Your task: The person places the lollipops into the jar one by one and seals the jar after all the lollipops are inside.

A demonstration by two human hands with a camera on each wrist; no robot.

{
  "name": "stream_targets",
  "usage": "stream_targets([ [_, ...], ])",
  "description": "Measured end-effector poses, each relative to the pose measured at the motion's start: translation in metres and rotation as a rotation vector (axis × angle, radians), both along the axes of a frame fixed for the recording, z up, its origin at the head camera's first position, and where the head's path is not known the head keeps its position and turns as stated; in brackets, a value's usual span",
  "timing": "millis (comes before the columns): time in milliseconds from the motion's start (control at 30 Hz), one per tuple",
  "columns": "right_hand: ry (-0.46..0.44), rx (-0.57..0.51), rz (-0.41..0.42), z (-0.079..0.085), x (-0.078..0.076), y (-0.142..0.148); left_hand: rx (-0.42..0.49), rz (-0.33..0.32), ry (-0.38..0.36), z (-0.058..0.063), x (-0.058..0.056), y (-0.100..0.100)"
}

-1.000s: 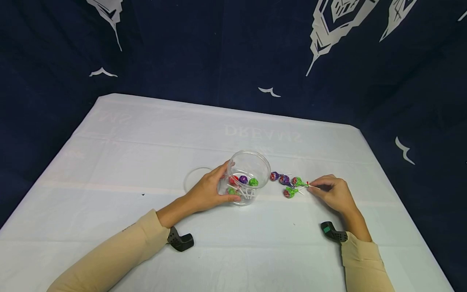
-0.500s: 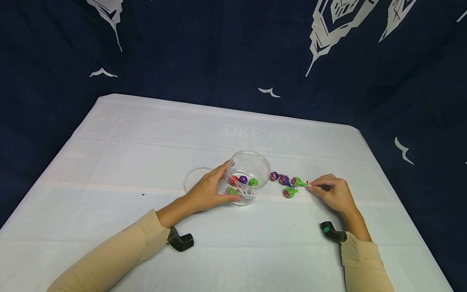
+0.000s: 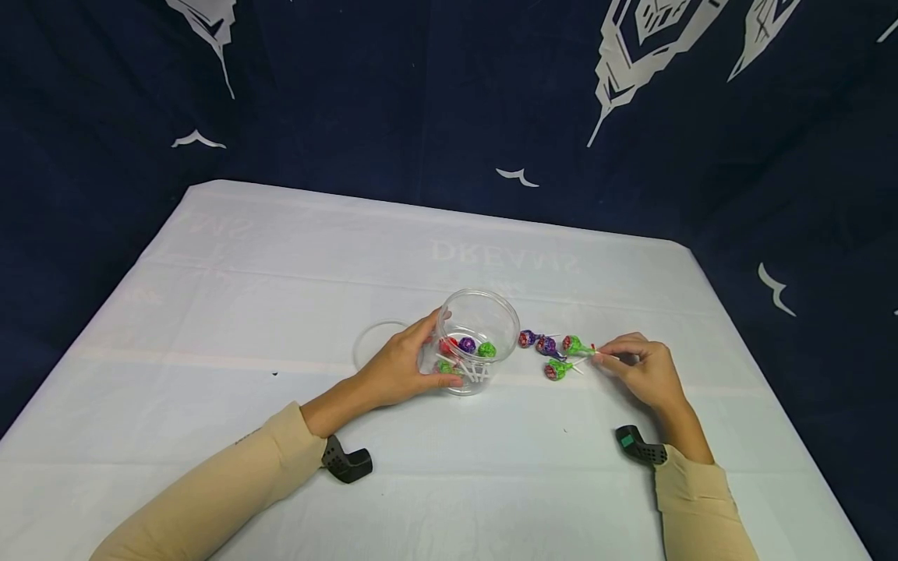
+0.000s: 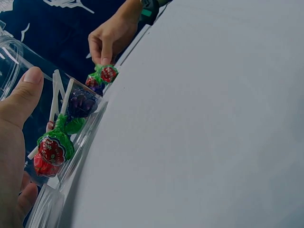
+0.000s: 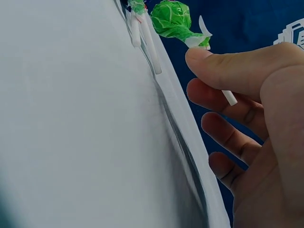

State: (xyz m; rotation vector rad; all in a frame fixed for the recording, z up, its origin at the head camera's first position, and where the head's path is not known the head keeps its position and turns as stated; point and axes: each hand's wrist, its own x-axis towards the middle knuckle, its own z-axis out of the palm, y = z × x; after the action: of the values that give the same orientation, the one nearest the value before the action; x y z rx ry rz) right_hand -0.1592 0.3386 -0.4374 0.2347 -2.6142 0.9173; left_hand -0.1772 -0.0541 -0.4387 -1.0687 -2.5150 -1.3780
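Observation:
My left hand (image 3: pixel 398 365) grips a clear plastic jar (image 3: pixel 479 312) from its left side, thumb at the near wall. Inside lie several wrapped lollipops, among them a red one (image 3: pixel 449 345), a purple one (image 3: pixel 467 345) and a green one (image 4: pixel 56 148), their white sticks showing through the wall. My right hand (image 3: pixel 641 372) pinches the stick of a green lollipop (image 5: pixel 172 19) between thumb and forefinger; its other fingers are bent loosely. Under and beside that candy, another green lollipop (image 3: pixel 556 370) and two purple lollipops (image 3: pixel 546 347) lie right of the jar.
A clear round lid (image 3: pixel 365 339) lies left of the jar, partly behind my left hand. White cloth covers the table (image 3: pixel 449 483). A dark blue curtain (image 3: pixel 379 93) with white patterns hangs behind the far edge. Each wrist carries a black camera (image 3: pixel 347 461).
The green lollipop pinched in my right hand has risen and shifted slightly, its candy turning a little. My left hand and the jar stay in place.

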Motion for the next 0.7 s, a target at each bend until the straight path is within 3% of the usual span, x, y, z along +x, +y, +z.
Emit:
stream_targets([
  [400, 0.021, -0.074, 0.033, 0.009, 0.003, -0.007, -0.002, -0.007, 0.016, 0.002, 0.000, 0.001],
  [700, 0.075, -0.122, 0.104, 0.040, 0.016, -0.037, 0.012, -0.009, 0.004, 0.002, 0.001, 0.000],
])
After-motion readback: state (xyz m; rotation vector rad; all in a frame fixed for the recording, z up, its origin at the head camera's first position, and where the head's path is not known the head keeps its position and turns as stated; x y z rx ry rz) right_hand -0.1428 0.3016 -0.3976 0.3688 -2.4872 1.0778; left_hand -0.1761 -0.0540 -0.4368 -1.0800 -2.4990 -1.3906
